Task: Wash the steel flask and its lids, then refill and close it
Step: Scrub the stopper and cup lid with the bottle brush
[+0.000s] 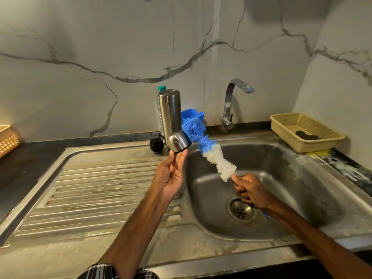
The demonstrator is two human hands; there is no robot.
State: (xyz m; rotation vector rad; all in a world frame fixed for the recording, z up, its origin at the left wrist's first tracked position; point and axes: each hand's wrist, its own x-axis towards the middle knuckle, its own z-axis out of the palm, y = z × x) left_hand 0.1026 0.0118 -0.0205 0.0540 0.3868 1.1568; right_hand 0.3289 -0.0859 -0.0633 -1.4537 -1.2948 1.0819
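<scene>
Seen from the head camera, the step in hand looks like scrubbing the outer lid. The left hand (173, 174) pinches the small steel cup-shaped lid (179, 142) at its dark rim with the fingertips and holds it up over the near-left edge of the basin. The right hand (249, 191) is closed round the handle of a long bottle brush with blue and white bristles (209, 156), whose blue tip lies against the lid's side, not inside it. The tall brushed-steel flask (170, 111) stands on end at the back of the sink top, just behind the lid, with the round black inner stopper (156, 145) beside its foot.

Next, I judge, the brush tip must be turned into the lid's open mouth, or the lid tilted to meet it. The chrome tap (231, 105) shows no water running.

The surface is a stained stainless-steel sink (261, 158) with a ribbed drainboard (90, 188) to its left. Behind the flask are a clear plastic bottle with a teal cap (162, 88) and a blue plastic holder (192, 115). A beige mesh basket (306, 125) sits at the right, against white marble-veined wall panels (100, 47).
</scene>
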